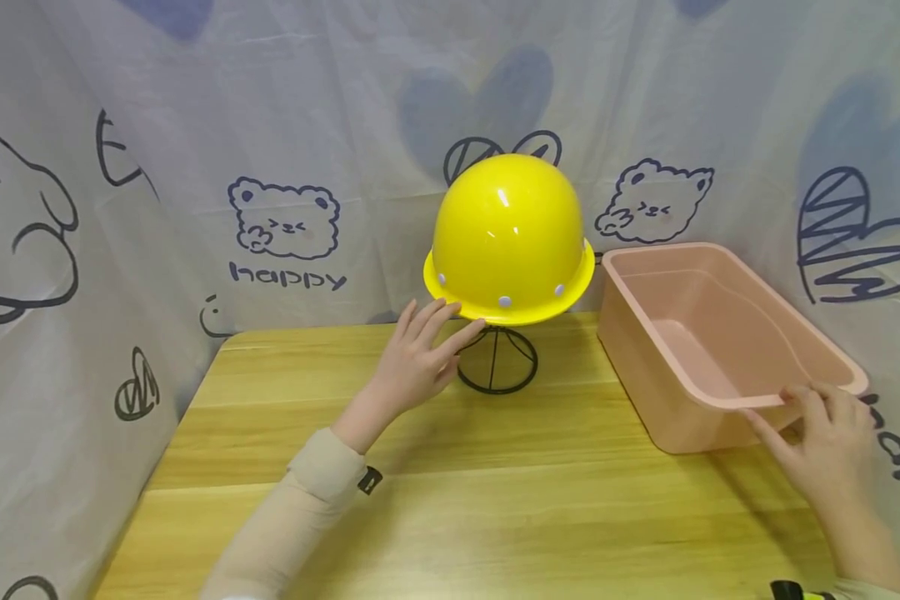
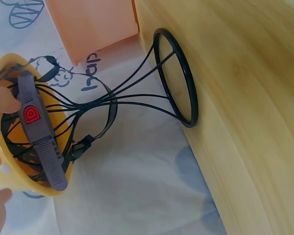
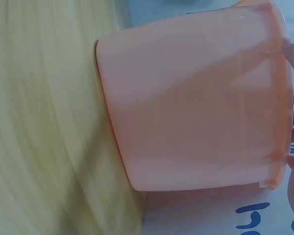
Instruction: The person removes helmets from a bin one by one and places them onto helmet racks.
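Note:
A yellow hard hat (image 1: 508, 242) sits on a black wire stand (image 1: 497, 360) at the back of the table. My left hand (image 1: 420, 358) reaches to the hat's front left brim, its mostly straight fingertips touching the edge. In the left wrist view the hat's underside shows a grey headband adjuster (image 2: 39, 127) with a red mark, and a dark chin strap (image 2: 110, 112) hanging down. At the right, my right hand (image 1: 832, 442) pinches the near rim of a pink plastic bin (image 1: 648, 367), fingers over the rim and thumb outside.
The wooden table (image 1: 450, 517) carries the stand and the bin. White curtains (image 1: 285, 125) printed with bears, hearts and lettering hang behind and on both sides, close to the hat and bin.

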A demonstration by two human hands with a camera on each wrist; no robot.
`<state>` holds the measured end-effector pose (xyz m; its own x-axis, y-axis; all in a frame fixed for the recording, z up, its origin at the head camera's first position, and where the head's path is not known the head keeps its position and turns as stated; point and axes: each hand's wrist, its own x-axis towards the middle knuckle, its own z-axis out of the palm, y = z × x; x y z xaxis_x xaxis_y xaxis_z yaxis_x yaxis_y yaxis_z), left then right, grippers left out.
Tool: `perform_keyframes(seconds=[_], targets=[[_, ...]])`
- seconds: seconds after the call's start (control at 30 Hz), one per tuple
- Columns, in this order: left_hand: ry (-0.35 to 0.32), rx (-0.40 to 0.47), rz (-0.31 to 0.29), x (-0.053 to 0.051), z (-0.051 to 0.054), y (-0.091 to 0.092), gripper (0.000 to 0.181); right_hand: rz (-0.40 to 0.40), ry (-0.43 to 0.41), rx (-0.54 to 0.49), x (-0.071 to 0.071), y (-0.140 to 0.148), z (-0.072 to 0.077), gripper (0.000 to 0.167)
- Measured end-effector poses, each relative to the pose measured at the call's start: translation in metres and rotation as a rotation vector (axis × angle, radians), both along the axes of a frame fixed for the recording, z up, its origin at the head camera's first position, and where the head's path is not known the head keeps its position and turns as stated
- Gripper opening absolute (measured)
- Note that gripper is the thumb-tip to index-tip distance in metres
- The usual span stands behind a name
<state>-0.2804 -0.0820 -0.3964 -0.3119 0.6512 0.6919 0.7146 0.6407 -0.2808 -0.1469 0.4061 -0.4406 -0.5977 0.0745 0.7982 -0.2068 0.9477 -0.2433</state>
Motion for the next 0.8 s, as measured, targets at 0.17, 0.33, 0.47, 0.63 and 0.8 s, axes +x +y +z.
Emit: perform_keyframes(seconds=[0.17,0.33,0.47,0.63,0.8], targets=[[-0.106,-0.047,0.079,0.012,-0.001,-0.008,0.073,0.021,0.001,0.002,0.001,0.0,-0.002,0.095],[-0.205,-0.067,0.16,0.026,0.002,-0.015,0.076,0.018,-0.127,0.028,0.012,0.002,0.005,0.095],[-0.284,-0.065,0.227,0.037,0.005,-0.021,0.076,0.021,-0.174,0.068,0.019,0.004,0.014,0.086],[-0.394,-0.064,0.325,0.05,0.011,-0.031,0.078,0.055,-0.094,0.182,0.02,0.002,0.026,0.093],[-0.488,-0.05,0.403,0.061,0.014,-0.042,0.081,0.113,-0.036,0.262,0.02,-0.007,0.042,0.084]])
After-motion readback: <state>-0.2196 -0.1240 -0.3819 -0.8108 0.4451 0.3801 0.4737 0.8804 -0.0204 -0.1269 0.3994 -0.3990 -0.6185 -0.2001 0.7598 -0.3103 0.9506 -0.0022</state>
